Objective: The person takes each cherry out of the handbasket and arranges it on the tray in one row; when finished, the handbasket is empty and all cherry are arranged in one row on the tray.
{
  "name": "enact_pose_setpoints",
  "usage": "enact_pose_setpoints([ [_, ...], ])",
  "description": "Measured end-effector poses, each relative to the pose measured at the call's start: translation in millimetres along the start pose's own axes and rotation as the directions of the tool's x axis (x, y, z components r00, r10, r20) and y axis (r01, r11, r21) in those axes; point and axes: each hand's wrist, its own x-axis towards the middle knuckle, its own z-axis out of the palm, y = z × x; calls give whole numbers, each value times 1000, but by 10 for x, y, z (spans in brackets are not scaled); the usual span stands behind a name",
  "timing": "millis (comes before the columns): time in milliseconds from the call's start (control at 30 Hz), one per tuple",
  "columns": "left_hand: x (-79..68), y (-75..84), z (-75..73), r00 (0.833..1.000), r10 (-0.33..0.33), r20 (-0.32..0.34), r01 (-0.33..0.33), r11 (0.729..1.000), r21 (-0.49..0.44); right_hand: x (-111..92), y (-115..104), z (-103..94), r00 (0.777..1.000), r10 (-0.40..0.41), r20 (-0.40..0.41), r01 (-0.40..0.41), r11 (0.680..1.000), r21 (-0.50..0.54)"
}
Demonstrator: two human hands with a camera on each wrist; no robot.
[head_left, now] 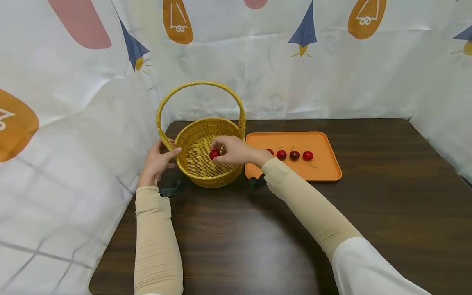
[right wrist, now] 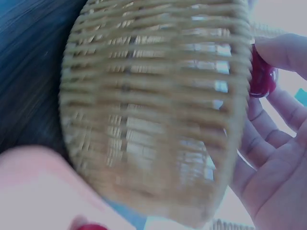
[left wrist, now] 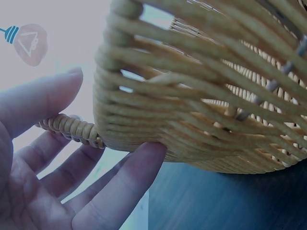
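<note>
A yellow wicker basket (head_left: 211,180) with a tall hoop handle (head_left: 200,83) stands toward the back left of the dark table. At its left side, my left hand (head_left: 155,160) holds the basket where the handle meets the rim. The left wrist view shows the fingers (left wrist: 123,191) around the handle's base and against the weave. Over the basket's opening, my right hand (head_left: 234,150) pinches a red cherry (head_left: 214,154) between thumb and fingers. That cherry (right wrist: 263,75) appears just past the rim in the right wrist view.
An orange tray (head_left: 328,170) lies right of the basket, with several cherries (head_left: 294,155) in a row, partly hidden by my right wrist. Patterned white cloth (head_left: 265,82) hangs behind and left of the table (head_left: 236,241).
</note>
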Motion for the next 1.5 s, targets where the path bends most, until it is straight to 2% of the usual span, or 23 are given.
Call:
enact_pose_setpoints([
  [367,-22,12,-33,1000,8,-1,-8,1000,21,-500,125,-192,987,7,-162,8,996,88],
  [633,-18,14,-18,1000,9,-8,-9,999,38,-906,354,-288,970,94,-225,-58,985,160],
  [800,-19,30,-15,1000,15,-7,-14,999,31,-1134,533,-332,945,176,-275,-127,974,186],
  [1033,-26,27,-24,1000,-8,0,8,1000,27,-1426,741,-372,917,229,-326,-198,972,127],
  [1500,-29,26,-34,1000,-6,4,6,1000,21,-1898,1046,-549,830,331,-449,-320,942,102],
])
